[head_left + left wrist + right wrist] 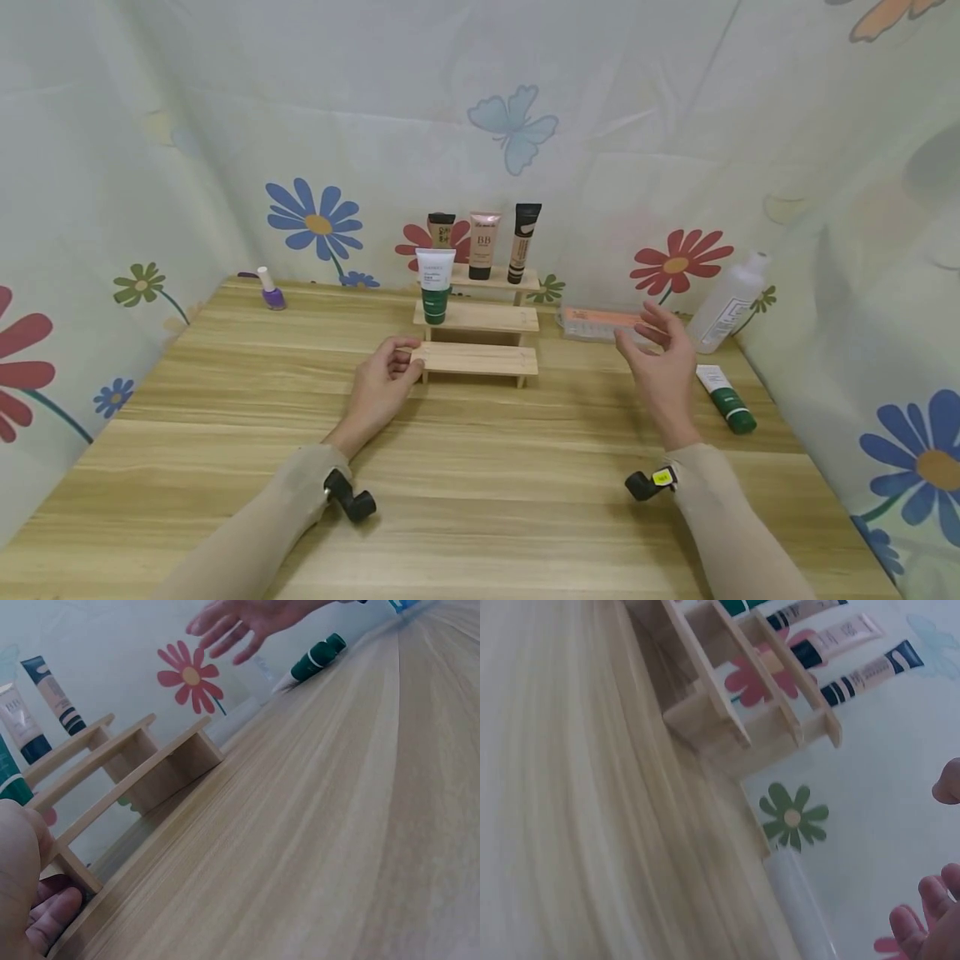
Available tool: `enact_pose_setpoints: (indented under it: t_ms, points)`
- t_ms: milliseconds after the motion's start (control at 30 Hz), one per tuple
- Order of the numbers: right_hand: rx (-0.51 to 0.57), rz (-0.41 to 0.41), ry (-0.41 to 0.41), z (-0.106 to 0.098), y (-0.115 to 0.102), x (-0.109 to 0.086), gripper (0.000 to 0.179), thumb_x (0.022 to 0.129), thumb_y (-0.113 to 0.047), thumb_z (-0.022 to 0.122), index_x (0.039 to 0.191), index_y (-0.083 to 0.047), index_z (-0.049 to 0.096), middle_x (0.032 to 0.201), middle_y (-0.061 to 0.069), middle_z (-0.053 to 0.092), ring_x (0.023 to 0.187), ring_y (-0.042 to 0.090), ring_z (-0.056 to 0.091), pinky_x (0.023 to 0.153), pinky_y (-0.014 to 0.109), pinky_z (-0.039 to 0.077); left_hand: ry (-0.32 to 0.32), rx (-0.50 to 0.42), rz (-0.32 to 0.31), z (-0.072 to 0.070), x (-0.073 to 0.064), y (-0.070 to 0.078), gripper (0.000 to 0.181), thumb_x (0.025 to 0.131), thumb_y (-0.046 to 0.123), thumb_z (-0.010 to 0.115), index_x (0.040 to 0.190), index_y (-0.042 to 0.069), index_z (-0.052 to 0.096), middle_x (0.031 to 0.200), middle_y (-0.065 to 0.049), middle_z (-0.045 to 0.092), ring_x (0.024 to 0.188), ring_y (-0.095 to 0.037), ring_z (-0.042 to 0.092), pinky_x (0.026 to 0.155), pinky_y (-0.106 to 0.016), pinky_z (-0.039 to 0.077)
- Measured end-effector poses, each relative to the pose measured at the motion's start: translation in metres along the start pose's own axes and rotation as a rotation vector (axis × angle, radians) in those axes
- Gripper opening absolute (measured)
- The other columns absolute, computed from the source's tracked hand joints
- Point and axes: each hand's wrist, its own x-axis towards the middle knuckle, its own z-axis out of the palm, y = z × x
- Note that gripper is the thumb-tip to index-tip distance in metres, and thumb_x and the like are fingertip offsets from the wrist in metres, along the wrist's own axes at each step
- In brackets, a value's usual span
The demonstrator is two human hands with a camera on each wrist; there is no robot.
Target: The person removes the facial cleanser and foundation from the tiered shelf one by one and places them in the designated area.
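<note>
A three-step wooden display stand (480, 360) is at the back middle of the table. My left hand (381, 379) grips the left end of its lowest step; in the left wrist view the thumb lies above and curled fingers (56, 919) reach below. A white-and-green tube (435, 287) stands on the middle step. On the top step are a pink BB cream tube (482, 248), a black-and-beige tube (523, 242) and another dark-capped tube (441, 230), partly hidden. My right hand (666, 367) is raised with relaxed fingers apart, holding nothing, between the stand and a lying white-and-green tube (727, 402).
At the back right lies a clear plastic box (596, 325) with an orange label, partly behind the right hand. A white bottle (726, 308) leans against the curtain beside it. A purple nail polish bottle (272, 293) stands at the far left. Flowered curtain surrounds the table.
</note>
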Motion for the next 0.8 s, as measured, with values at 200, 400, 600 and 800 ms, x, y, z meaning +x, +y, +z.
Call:
enact_pose_setpoints:
  t_ms: [200,400,600,800]
  points:
    - [0.08,-0.033,-0.046,0.032,-0.016,0.001,0.059,0.1,-0.016,0.085,0.155,-0.013,0.063,0.147,0.013,0.065,0.132,0.031,0.067,0.096,0.02,0.057,-0.003,0.001,-0.012,-0.001,0.0,0.0,0.03,0.11,0.023,0.071,0.139,0.016,0.069,0.113,-0.01,0.073,0.101,-0.021,0.072,0.087,-0.025,0.06]
    - [0.191,-0.068,-0.067,0.064,-0.03,-0.001,0.058,0.097,-0.013,0.088,0.15,-0.01,0.066,0.141,0.012,0.067,0.128,0.036,0.068,0.096,0.026,0.06,-0.009,-0.013,0.006,-0.001,-0.002,0.004,0.031,0.11,0.021,0.071,0.141,0.014,0.069,0.115,-0.011,0.076,0.102,-0.022,0.074,0.088,-0.026,0.061]
    - [0.25,-0.079,-0.099,0.092,-0.047,-0.004,0.058,0.095,-0.016,0.09,0.148,-0.014,0.068,0.139,0.008,0.067,0.125,0.03,0.068,0.101,0.052,0.059,-0.009,-0.019,0.016,0.0,-0.002,0.006,0.031,0.11,0.02,0.071,0.141,0.013,0.069,0.114,-0.011,0.076,0.102,-0.022,0.075,0.087,-0.023,0.06]
    - [0.286,-0.079,-0.134,0.121,-0.058,-0.008,0.057,0.095,-0.017,0.09,0.147,-0.014,0.067,0.142,0.02,0.064,0.126,0.034,0.066,0.102,0.053,0.059,-0.009,-0.024,0.023,-0.001,-0.002,0.003,0.031,0.11,0.02,0.072,0.14,0.014,0.069,0.113,-0.011,0.077,0.1,-0.021,0.075,0.087,-0.023,0.06]
